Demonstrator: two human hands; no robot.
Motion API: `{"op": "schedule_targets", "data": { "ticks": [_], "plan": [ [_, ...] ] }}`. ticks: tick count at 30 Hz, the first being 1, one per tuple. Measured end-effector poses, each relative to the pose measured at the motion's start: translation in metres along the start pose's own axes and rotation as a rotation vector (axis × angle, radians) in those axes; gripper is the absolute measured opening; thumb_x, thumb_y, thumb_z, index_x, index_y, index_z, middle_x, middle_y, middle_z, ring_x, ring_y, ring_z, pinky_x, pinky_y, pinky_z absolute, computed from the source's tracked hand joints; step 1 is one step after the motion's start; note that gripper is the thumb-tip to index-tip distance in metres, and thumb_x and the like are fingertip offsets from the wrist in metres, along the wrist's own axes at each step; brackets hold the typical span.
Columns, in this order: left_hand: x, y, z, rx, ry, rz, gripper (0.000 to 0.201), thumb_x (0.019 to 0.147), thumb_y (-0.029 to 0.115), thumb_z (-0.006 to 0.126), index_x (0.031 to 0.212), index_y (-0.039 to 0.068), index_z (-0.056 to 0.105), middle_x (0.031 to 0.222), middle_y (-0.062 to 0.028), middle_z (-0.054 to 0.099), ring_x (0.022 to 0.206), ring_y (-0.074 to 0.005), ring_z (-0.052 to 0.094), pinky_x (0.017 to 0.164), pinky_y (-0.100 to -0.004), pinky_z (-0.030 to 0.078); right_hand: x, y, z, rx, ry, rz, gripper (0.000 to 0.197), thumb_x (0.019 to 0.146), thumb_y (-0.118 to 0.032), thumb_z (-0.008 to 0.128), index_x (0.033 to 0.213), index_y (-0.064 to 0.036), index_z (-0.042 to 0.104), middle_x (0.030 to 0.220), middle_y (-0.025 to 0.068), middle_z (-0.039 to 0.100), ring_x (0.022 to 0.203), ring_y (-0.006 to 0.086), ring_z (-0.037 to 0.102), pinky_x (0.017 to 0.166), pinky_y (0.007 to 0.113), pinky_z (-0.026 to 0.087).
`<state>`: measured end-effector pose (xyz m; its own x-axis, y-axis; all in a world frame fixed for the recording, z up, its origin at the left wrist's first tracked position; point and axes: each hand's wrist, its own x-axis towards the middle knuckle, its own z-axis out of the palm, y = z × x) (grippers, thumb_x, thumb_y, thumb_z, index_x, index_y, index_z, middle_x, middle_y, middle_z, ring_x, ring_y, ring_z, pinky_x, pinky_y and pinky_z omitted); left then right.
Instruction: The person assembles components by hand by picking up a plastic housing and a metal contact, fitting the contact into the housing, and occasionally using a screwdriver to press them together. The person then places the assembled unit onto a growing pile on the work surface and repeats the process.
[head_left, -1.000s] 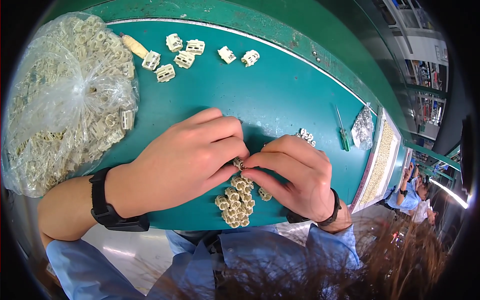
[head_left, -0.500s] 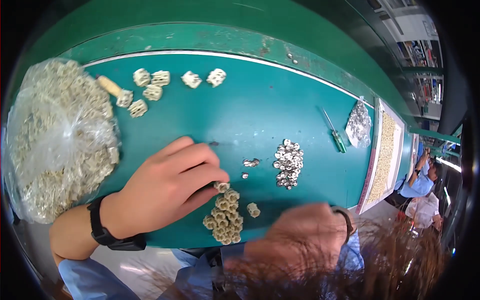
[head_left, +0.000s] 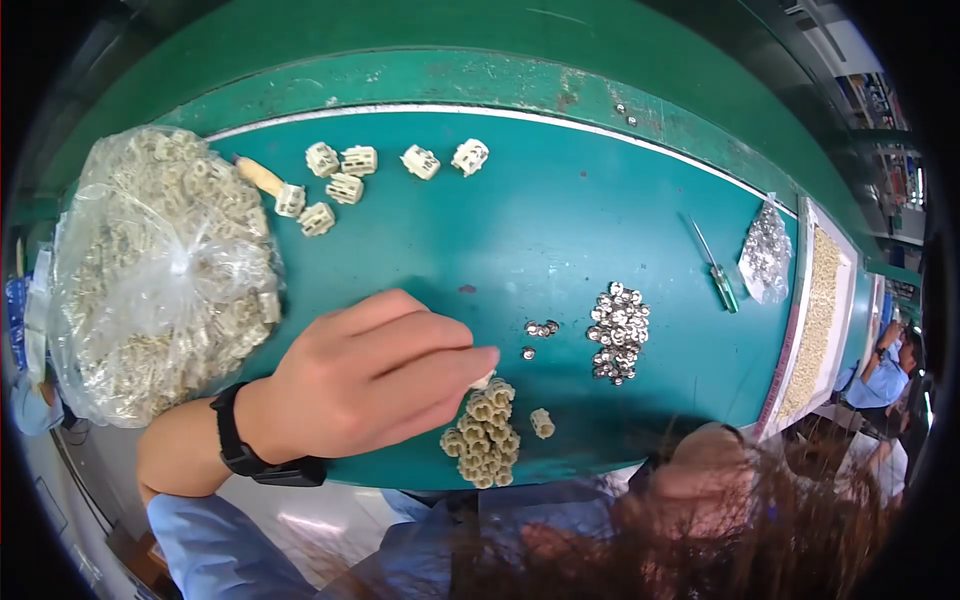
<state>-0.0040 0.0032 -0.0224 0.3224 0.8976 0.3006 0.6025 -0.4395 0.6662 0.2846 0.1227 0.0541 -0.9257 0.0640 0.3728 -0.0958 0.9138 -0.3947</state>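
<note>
My left hand (head_left: 370,375), with a black watch on its wrist, pinches a small cream plastic piece (head_left: 484,380) that its fingertips mostly cover. Right below those fingertips lies a tight cluster of cream, hollow plastic pieces (head_left: 485,440), open ends up. One loose cream piece (head_left: 542,423) rests just to its right. My right hand (head_left: 700,475) is at the table's near edge, dark, blurred and partly behind hair, so its fingers cannot be made out. Beyond it is a pile of small shiny metal parts (head_left: 619,330); a few more metal parts (head_left: 542,328) lie left of that pile.
A big clear bag of cream parts (head_left: 165,290) fills the left side. Several cream blocks (head_left: 345,188) and a wooden-coloured handle (head_left: 260,176) lie at the back left. To the right are a green-handled screwdriver (head_left: 722,285), a bag of metal parts (head_left: 767,255) and a tray (head_left: 783,370) of small cream pieces.
The whole view has shifted, moving the table's contents rightward in the picture. My right hand has drawn away from the loose cream piece, toward the right. My left hand stays at the cluster.
</note>
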Motion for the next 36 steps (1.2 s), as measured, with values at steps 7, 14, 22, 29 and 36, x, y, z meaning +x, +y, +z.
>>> {"op": "schedule_targets", "data": {
  "ticks": [7,14,22,29,36],
  "plan": [
    [0.002,0.013,-0.002,0.446,-0.084,0.050,0.059,0.075,0.000,0.088,0.134,0.005,0.085,0.115,-0.0061,0.073,0.096,-0.0258,0.068,0.083,-0.0358,0.062,-0.002,0.045,0.030,-0.034,-0.010,0.345,0.022,0.091,-0.007,0.085,0.113,-0.0098,0.086,0.104,0.0059,0.081,0.083,0.0241,0.077,0.068,0.037,0.061],
    [0.009,0.012,-0.004,0.465,-0.038,0.073,0.051,0.079,0.002,0.088,0.130,0.005,0.085,0.117,-0.0063,0.072,0.098,-0.0269,0.067,0.084,-0.0368,0.060,-0.002,0.036,0.039,-0.040,-0.005,0.369,0.023,0.088,-0.008,0.089,0.111,-0.0098,0.086,0.104,0.0041,0.079,0.083,0.0253,0.076,0.068,0.039,0.062],
    [0.006,0.006,-0.002,0.268,-0.037,-0.046,0.039,0.082,0.008,0.094,0.120,0.009,0.085,0.114,-0.0055,0.073,0.097,-0.0278,0.068,0.083,-0.0380,0.061,0.015,0.025,0.068,-0.025,0.027,0.411,0.022,0.086,-0.014,0.094,0.105,-0.0121,0.084,0.098,0.0016,0.076,0.083,0.0245,0.076,0.068,0.040,0.061],
    [0.000,-0.003,0.003,0.198,0.064,-0.008,0.033,0.084,0.007,0.095,0.115,0.009,0.084,0.110,-0.0036,0.074,0.096,-0.0279,0.069,0.081,-0.0384,0.062,0.017,0.023,0.076,-0.072,0.050,0.442,0.019,0.087,-0.013,0.094,0.104,-0.0133,0.084,0.097,0.0010,0.075,0.084,0.0259,0.076,0.068,0.040,0.061],
    [0.003,0.000,0.006,-0.047,0.114,-0.156,0.030,0.083,0.006,0.096,0.111,0.011,0.084,0.112,-0.0022,0.073,0.100,-0.0285,0.068,0.085,-0.0395,0.060,0.015,0.025,0.076,0.039,0.056,0.485,0.016,0.089,-0.008,0.092,0.103,-0.0134,0.084,0.095,0.0016,0.076,0.083,0.0265,0.076,0.068,0.040,0.062]
  ]
}}
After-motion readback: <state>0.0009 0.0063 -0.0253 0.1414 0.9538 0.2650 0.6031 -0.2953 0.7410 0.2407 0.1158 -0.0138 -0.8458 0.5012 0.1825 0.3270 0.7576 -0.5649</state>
